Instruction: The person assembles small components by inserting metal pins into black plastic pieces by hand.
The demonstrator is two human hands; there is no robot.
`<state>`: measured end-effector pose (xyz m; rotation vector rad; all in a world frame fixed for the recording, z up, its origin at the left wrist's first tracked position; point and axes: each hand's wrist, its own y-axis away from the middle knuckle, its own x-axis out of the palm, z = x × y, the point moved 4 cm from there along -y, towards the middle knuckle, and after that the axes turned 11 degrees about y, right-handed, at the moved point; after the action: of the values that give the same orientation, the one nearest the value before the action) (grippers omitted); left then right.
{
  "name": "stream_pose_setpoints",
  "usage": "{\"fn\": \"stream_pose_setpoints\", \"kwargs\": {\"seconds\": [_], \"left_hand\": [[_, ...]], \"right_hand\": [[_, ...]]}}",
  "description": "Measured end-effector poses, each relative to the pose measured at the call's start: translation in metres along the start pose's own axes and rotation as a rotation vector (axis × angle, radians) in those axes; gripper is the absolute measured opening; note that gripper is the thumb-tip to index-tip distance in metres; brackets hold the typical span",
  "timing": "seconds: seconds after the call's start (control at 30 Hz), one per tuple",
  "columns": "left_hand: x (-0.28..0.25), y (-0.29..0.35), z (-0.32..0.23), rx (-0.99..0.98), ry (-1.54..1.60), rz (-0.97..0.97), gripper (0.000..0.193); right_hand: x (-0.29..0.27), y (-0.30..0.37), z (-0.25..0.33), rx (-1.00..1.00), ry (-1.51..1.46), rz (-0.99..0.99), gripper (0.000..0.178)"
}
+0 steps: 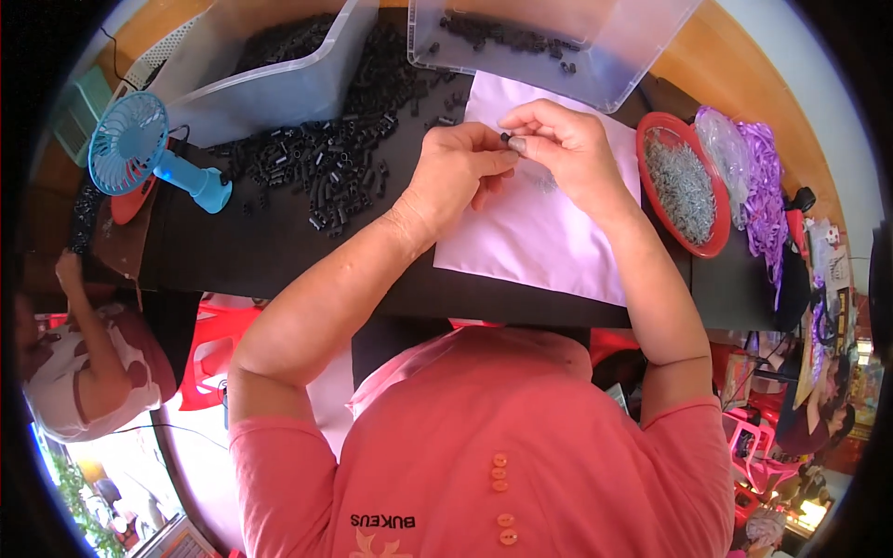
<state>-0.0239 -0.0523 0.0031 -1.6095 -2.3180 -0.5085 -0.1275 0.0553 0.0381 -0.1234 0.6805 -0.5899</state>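
My left hand (456, 167) and my right hand (569, 153) meet above a pink cloth (544, 246) on the dark table. A small black piece (506, 137) shows at the fingertips, held by the closed thumb and fingers of my right hand. The left thumb and index finger are pressed together right beside it; whatever lies between them is too small to make out. To the left, a loose heap of short black tube-like pieces (326, 167) spreads over the table. An oval red basket (712, 244) holding many small silvery metal parts stands right of the cloth.
A clear plastic bin (270, 88) with black pieces stands back left, another clear bin (614, 88) at the back. A blue handheld fan (130, 139) sits left. Purple strips (765, 186) and a clear bag (724, 153) lie far right. Another person's arm (88, 316) reaches in at left.
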Motion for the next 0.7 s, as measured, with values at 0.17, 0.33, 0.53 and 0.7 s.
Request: {"fn": "stream_pose_setpoints", "kwargs": {"seconds": [0.17, 0.33, 0.53, 0.7], "left_hand": [[0.0, 0.0, 0.0, 0.045, -0.109, -0.015, 0.008], [0.004, 0.002, -0.003, 0.077, -0.17, -0.011, 0.008], [0.001, -0.001, -0.001, 0.119, -0.256, -0.014, 0.008], [0.0, 0.001, -0.004, 0.172, -0.312, 0.0, 0.009]], "right_hand": [[-0.005, 0.007, 0.019, -0.163, 0.218, 0.01, 0.015], [-0.008, 0.004, 0.014, -0.292, 0.341, -0.034, 0.018], [-0.002, 0.004, 0.015, -0.26, 0.31, -0.043, 0.017], [-0.002, 0.004, 0.017, -0.277, 0.293, -0.038, 0.016]]}}
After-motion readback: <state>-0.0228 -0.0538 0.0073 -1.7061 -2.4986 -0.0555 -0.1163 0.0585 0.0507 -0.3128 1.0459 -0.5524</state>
